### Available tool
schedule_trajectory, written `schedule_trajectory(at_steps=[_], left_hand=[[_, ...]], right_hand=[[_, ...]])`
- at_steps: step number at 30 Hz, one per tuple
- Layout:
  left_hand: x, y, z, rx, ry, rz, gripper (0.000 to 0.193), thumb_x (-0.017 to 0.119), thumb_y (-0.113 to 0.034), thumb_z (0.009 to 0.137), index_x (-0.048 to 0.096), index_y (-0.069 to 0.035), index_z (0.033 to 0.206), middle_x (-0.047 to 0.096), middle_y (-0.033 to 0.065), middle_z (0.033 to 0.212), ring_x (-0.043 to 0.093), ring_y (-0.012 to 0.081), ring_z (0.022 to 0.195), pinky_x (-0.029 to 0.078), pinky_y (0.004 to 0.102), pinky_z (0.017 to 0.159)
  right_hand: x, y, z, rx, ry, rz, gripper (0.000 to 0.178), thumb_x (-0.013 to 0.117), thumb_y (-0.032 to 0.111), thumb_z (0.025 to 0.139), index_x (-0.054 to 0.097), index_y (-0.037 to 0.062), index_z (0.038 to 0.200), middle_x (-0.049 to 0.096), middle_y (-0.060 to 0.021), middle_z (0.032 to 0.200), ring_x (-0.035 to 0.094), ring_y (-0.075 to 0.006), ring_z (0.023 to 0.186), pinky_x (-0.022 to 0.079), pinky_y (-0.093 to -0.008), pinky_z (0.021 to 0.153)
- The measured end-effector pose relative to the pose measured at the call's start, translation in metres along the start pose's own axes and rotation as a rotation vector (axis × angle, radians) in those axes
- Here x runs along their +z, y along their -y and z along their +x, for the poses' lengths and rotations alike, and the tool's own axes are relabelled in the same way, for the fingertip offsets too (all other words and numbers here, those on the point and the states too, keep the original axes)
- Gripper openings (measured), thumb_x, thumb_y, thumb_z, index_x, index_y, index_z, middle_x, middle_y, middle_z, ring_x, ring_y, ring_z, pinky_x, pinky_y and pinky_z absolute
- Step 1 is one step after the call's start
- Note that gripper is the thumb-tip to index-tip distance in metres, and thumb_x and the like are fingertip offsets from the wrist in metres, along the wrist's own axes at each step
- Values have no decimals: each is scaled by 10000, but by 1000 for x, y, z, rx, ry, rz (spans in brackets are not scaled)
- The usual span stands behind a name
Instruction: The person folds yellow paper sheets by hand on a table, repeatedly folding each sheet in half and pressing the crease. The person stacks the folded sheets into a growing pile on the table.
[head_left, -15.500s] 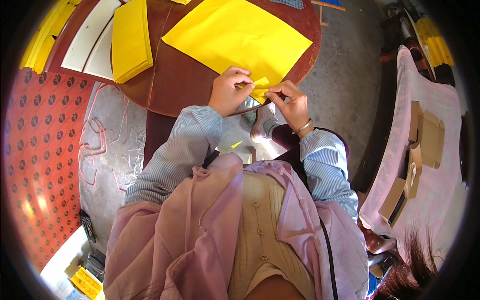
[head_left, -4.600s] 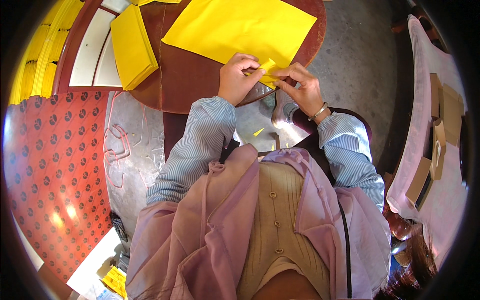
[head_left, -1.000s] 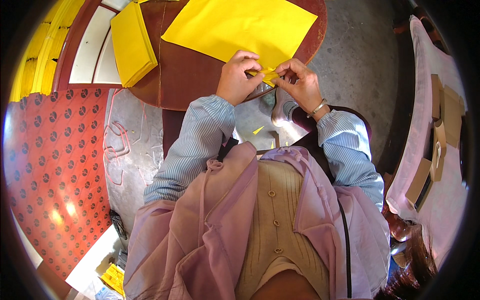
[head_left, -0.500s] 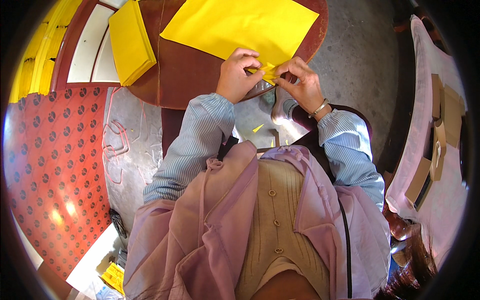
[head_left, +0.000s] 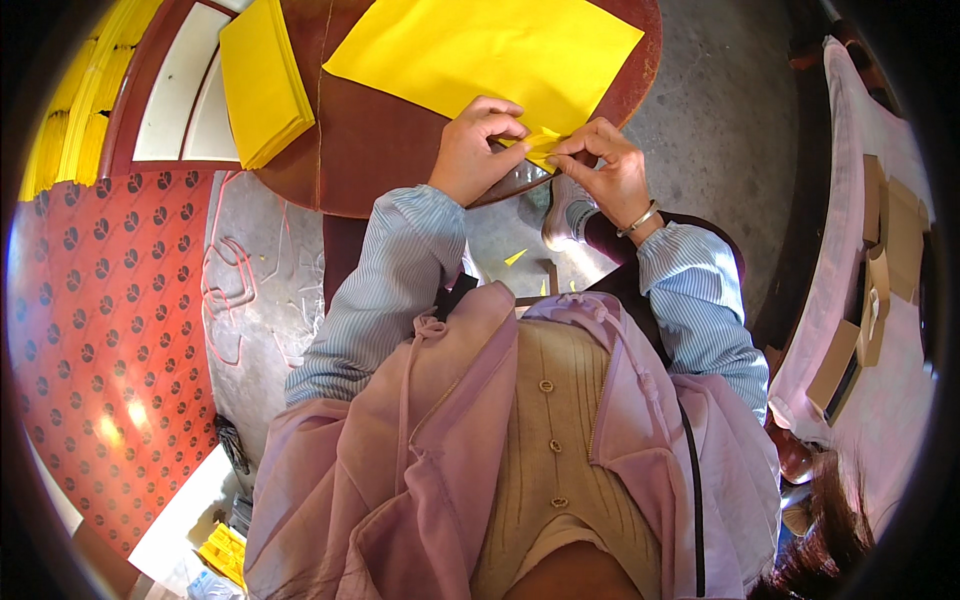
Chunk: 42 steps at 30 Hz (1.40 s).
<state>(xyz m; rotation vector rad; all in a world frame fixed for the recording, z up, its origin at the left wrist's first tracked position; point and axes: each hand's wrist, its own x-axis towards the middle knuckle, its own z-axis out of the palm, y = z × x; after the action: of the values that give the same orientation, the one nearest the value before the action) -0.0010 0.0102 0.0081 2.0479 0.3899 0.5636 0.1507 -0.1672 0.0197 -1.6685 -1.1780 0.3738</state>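
Note:
A large yellow sheet [head_left: 490, 55], paper or thin cloth, lies flat on the round dark red table [head_left: 370, 150]. Its near corner is folded and creased at the table's front edge. On the left side of that corner, my left hand [head_left: 478, 145] pinches the material between thumb and fingers. My right hand [head_left: 608, 168], with a bracelet at the wrist, pinches the corner's right side. Both hands are close together, and the fingertips partly hide the fold. A stack of folded yellow sheets [head_left: 264, 90] rests to the left on the same table.
More yellow bundles [head_left: 75, 105] are piled at the far left, above a red patterned board [head_left: 115, 350]. Pink cords [head_left: 232, 290] and a yellow scrap [head_left: 515, 257] lie on the grey floor. Open cardboard boxes [head_left: 870, 290] sit on a pink-covered table at right.
My right hand has shifted slightly, and its fingers are drawn closer together on the yellow corner. My left hand keeps its pinch almost in place.

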Motion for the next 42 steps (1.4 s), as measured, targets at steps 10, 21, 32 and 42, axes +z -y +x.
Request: schedule_trajectory(at_steps=[10, 21, 32, 42], left_hand=[[2, 1, 0, 84, -5, 29, 181, 813, -108, 797, 785, -34, 960, 692, 114, 1188, 731, 254, 963, 597, 343, 824], [17, -10, -4, 99, -144, 107, 185, 846, -98, 782, 777, -28, 939, 693, 142, 1149, 742, 272, 953, 616, 352, 813], [15, -5, 2, -152, -151, -188, 203, 847, -101, 814, 776, 3, 973, 702, 119, 1161, 746, 193, 919, 614, 312, 819], [23, -14, -2, -42, -189, 13, 196, 810, -87, 790, 778, -31, 975, 671, 148, 1187, 730, 300, 995, 605, 364, 857]], right_hand=[[-1, 1, 1, -2, 15, -33, 158, 872, 40, 825, 779, 28, 951, 666, -39, 919, 669, -126, 747, 547, -257, 667], [-2, -2, -3, -55, 33, -69, 174, 854, 50, 814, 807, 78, 980, 676, -58, 939, 692, -204, 852, 564, -316, 752], [-2, 7, 7, -258, -19, -271, 160, 832, 105, 801, 729, 109, 924, 750, -40, 939, 705, -270, 924, 591, -372, 798], [-2, 10, 10, -327, -21, -350, 160, 811, 122, 810, 718, 87, 936, 747, -51, 929, 694, -270, 881, 566, -398, 784]])
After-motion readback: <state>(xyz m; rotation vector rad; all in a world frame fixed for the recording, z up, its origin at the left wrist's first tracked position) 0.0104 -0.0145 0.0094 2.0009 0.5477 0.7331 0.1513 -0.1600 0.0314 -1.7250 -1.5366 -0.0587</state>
